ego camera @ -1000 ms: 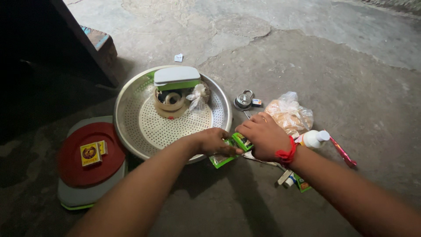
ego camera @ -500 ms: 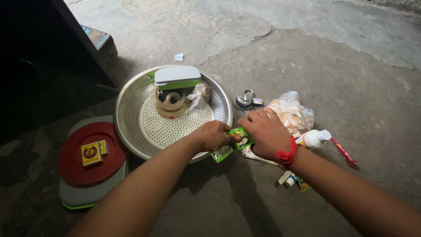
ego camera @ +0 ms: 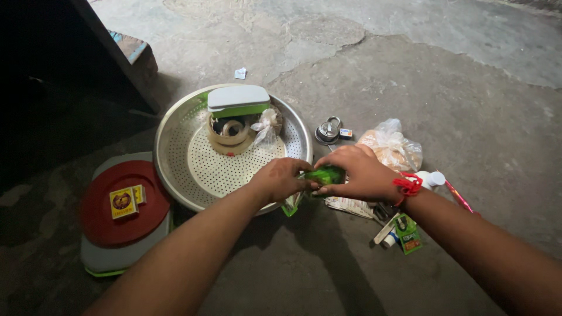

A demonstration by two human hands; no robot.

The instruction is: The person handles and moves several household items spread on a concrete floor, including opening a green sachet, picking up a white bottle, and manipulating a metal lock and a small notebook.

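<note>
Lifted green sachet [ego camera: 324, 175], half-hidden by fingers [ego camera: 345, 188]

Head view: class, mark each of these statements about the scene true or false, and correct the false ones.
1. Both hands, left hand and right hand, hold a green sachet. True.
2. The perforated tray holds nothing. False: a green-and-white box, a tape roll and a small knotted bag lie in it.
3. Two matchboxes lie on the red lid. True.
4. The padlock lies inside the tray. False: it lies on the floor beside the tray.
5. The right wrist wears a red thread. True.
</note>
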